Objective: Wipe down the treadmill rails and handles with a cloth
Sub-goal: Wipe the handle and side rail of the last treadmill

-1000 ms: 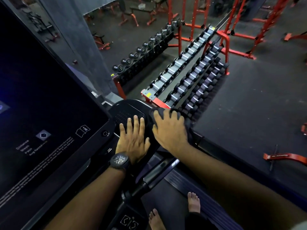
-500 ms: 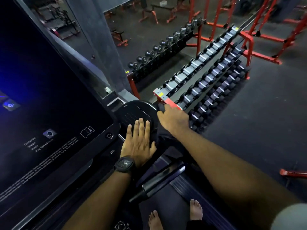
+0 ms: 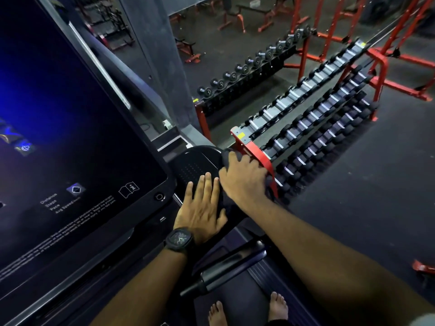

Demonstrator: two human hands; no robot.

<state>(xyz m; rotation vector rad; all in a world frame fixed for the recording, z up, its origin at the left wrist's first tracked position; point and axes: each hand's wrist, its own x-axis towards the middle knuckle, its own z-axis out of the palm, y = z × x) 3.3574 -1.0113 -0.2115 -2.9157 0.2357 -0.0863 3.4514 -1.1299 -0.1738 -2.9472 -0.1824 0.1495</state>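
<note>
I see bare feet (image 3: 247, 311) on the belt, then a dark handle (image 3: 221, 271) running lower left to upper right. My left hand (image 3: 202, 208) lies flat, fingers spread, gripping nothing. My right hand (image 3: 244, 177) presses the dark cloth (image 3: 268, 187) onto the console's right edge. Beyond, a red rack (image 3: 259, 156) holds rows of dumbbells.

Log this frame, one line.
left hand: flat on console, open | right hand: pressing dark cloth on console corner | stage: wiping | feet bare on belt
</note>
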